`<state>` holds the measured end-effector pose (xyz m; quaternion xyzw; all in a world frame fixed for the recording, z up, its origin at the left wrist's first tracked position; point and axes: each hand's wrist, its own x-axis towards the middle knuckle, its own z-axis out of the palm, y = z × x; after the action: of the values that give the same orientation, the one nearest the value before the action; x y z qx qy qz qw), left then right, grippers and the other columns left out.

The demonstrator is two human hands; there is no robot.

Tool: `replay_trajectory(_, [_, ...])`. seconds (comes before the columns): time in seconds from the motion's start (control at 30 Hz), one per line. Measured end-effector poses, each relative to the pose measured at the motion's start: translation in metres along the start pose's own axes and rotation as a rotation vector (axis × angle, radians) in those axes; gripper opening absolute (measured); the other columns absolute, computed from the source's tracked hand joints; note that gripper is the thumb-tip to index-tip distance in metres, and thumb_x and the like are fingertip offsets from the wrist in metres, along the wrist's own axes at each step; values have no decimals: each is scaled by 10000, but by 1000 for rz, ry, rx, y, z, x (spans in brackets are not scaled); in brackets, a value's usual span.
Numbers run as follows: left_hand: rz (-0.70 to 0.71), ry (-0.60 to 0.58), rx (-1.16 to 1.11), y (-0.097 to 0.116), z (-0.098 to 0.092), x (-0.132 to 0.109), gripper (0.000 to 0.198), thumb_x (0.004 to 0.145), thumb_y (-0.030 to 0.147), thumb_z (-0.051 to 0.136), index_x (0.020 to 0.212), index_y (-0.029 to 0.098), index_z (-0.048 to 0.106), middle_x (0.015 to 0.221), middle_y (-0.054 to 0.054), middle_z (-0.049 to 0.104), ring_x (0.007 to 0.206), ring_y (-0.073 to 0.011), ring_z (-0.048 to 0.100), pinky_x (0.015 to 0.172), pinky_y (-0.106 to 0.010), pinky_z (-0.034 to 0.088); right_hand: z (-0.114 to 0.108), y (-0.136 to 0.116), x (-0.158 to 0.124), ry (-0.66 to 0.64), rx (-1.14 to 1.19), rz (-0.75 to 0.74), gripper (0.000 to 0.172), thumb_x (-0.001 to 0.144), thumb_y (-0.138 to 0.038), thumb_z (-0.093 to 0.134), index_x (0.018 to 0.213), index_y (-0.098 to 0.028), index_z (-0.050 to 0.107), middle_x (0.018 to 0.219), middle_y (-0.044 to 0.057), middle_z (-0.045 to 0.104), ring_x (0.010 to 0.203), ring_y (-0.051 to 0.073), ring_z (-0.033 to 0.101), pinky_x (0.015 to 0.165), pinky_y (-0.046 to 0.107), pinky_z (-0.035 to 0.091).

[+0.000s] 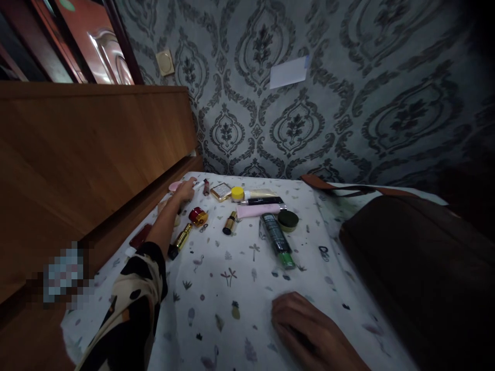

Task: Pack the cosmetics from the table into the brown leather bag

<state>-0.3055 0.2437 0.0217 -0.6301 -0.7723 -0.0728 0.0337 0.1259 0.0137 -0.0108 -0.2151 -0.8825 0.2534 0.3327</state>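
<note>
My left hand reaches to the far left of the cloth, fingers bent around the near end of a small white tube. Beside that tube stands a dark red lip gloss. Near my left forearm lie a red jar with a gold part, a gold bottle with a black cap and a dark red flat case. A pink disc sits just beyond the wrist. My right hand rests on the cloth at the front, fingers curled in, with nothing visible in them.
On the patterned white cloth lie a gold square compact, yellow-lidded tube, black pen, pink tube, small gold bottle, green-capped bottle and dark round jar. A dark bag stands right; a wooden panel left.
</note>
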Motion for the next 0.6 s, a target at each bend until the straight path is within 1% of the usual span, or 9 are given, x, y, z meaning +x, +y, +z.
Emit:
replay_trajectory(0.13, [23, 23, 12, 1, 0, -4, 366, 959, 367, 611, 1271, 175, 583, 1283, -102, 606, 1092, -230, 632, 919, -449, 557, -1, -1, 3, -8, 6, -8, 170, 978, -128, 467, 855, -217, 543, 837, 15, 634, 784, 122, 621, 683, 236, 546])
replay_trajectory(0.27, [36, 32, -5, 13, -1, -4, 376, 956, 368, 616, 1274, 170, 579, 1278, -103, 607, 1091, -232, 634, 915, -451, 558, 0, -2, 3, -11, -1, 7, 171, 976, -135, 474, 849, -215, 557, 842, 17, 641, 794, 126, 625, 692, 239, 547])
replay_trajectory(0.4, [113, -17, -69, 27, -12, -5, 358, 959, 377, 609, 1251, 170, 595, 1263, -92, 616, 1076, -234, 638, 906, -438, 563, -1, -4, 3, -15, 2, 24, 187, 984, -155, 469, 835, -208, 569, 848, 25, 650, 803, 135, 628, 699, 252, 549])
replay_trajectory(0.47, [183, -50, -86, 32, -20, -16, 354, 960, 378, 608, 1246, 169, 598, 1257, -90, 619, 1070, -232, 640, 903, -435, 564, -2, -5, 3, -16, 13, 25, 198, 988, -156, 456, 831, -206, 566, 848, 28, 650, 809, 137, 629, 703, 255, 548])
replay_trajectory(0.5, [223, -65, -87, 35, -23, -25, 355, 960, 376, 608, 1249, 169, 595, 1257, -93, 618, 1070, -230, 640, 903, -436, 564, -2, -5, 3, -16, 16, 26, 199, 988, -155, 454, 833, -205, 569, 850, 30, 650, 811, 139, 630, 704, 256, 549])
replay_trajectory(0.6, [363, -115, -70, 42, -26, -66, 360, 961, 372, 608, 1259, 170, 588, 1265, -99, 615, 1077, -226, 638, 910, -442, 560, -2, -4, 3, -5, 19, 17, 196, 980, -150, 459, 839, -204, 584, 853, 36, 652, 809, 145, 632, 700, 258, 551])
